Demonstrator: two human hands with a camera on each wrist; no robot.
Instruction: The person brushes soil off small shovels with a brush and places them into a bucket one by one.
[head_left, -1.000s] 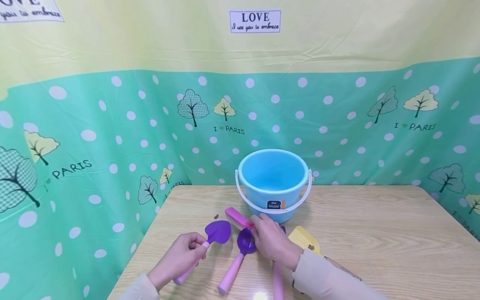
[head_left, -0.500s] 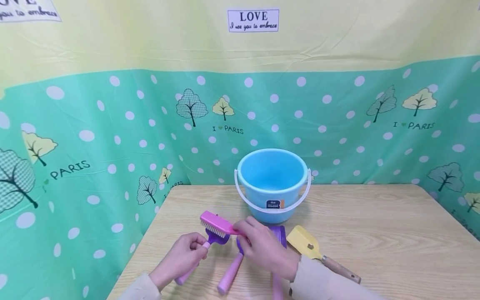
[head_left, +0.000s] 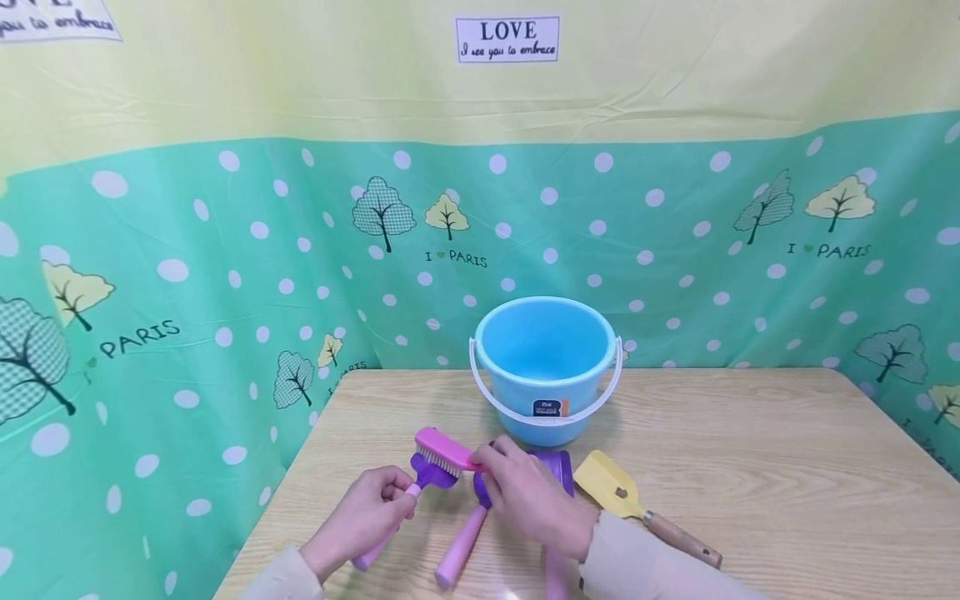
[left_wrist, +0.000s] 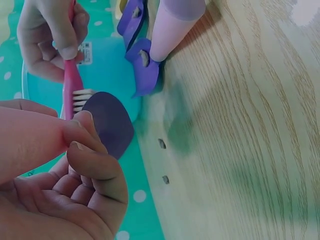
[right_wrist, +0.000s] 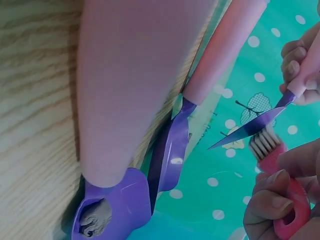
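My left hand point(head_left: 363, 512) pinches a small toy shovel near the neck, where its pink handle meets the purple blade point(head_left: 437, 476). The blade is raised over the table's left part. With my right hand point(head_left: 532, 496) I grip a pink brush point(head_left: 442, 450) by its handle. Its white bristles point(right_wrist: 264, 143) point down onto the shovel's blade, as the right wrist view shows. Beneath my right hand lie a purple round scoop with a pink handle point(head_left: 461, 550) and a purple shovel point(head_left: 555, 468), both partly covered by the hand.
A light blue bucket point(head_left: 546, 408) with a white handle stands at the table's back. Right of my hand lies a yellow shovel point(head_left: 606, 483) with a wooden handle. Grey lumps point(right_wrist: 96, 218) sit on several tools, and small dark bits point(left_wrist: 162, 144) lie on the wooden table point(head_left: 750, 450).
My right hand has carried the brush left from in front of the bucket onto the shovel's blade; most recently it slid slightly right. My left hand stays nearly still.
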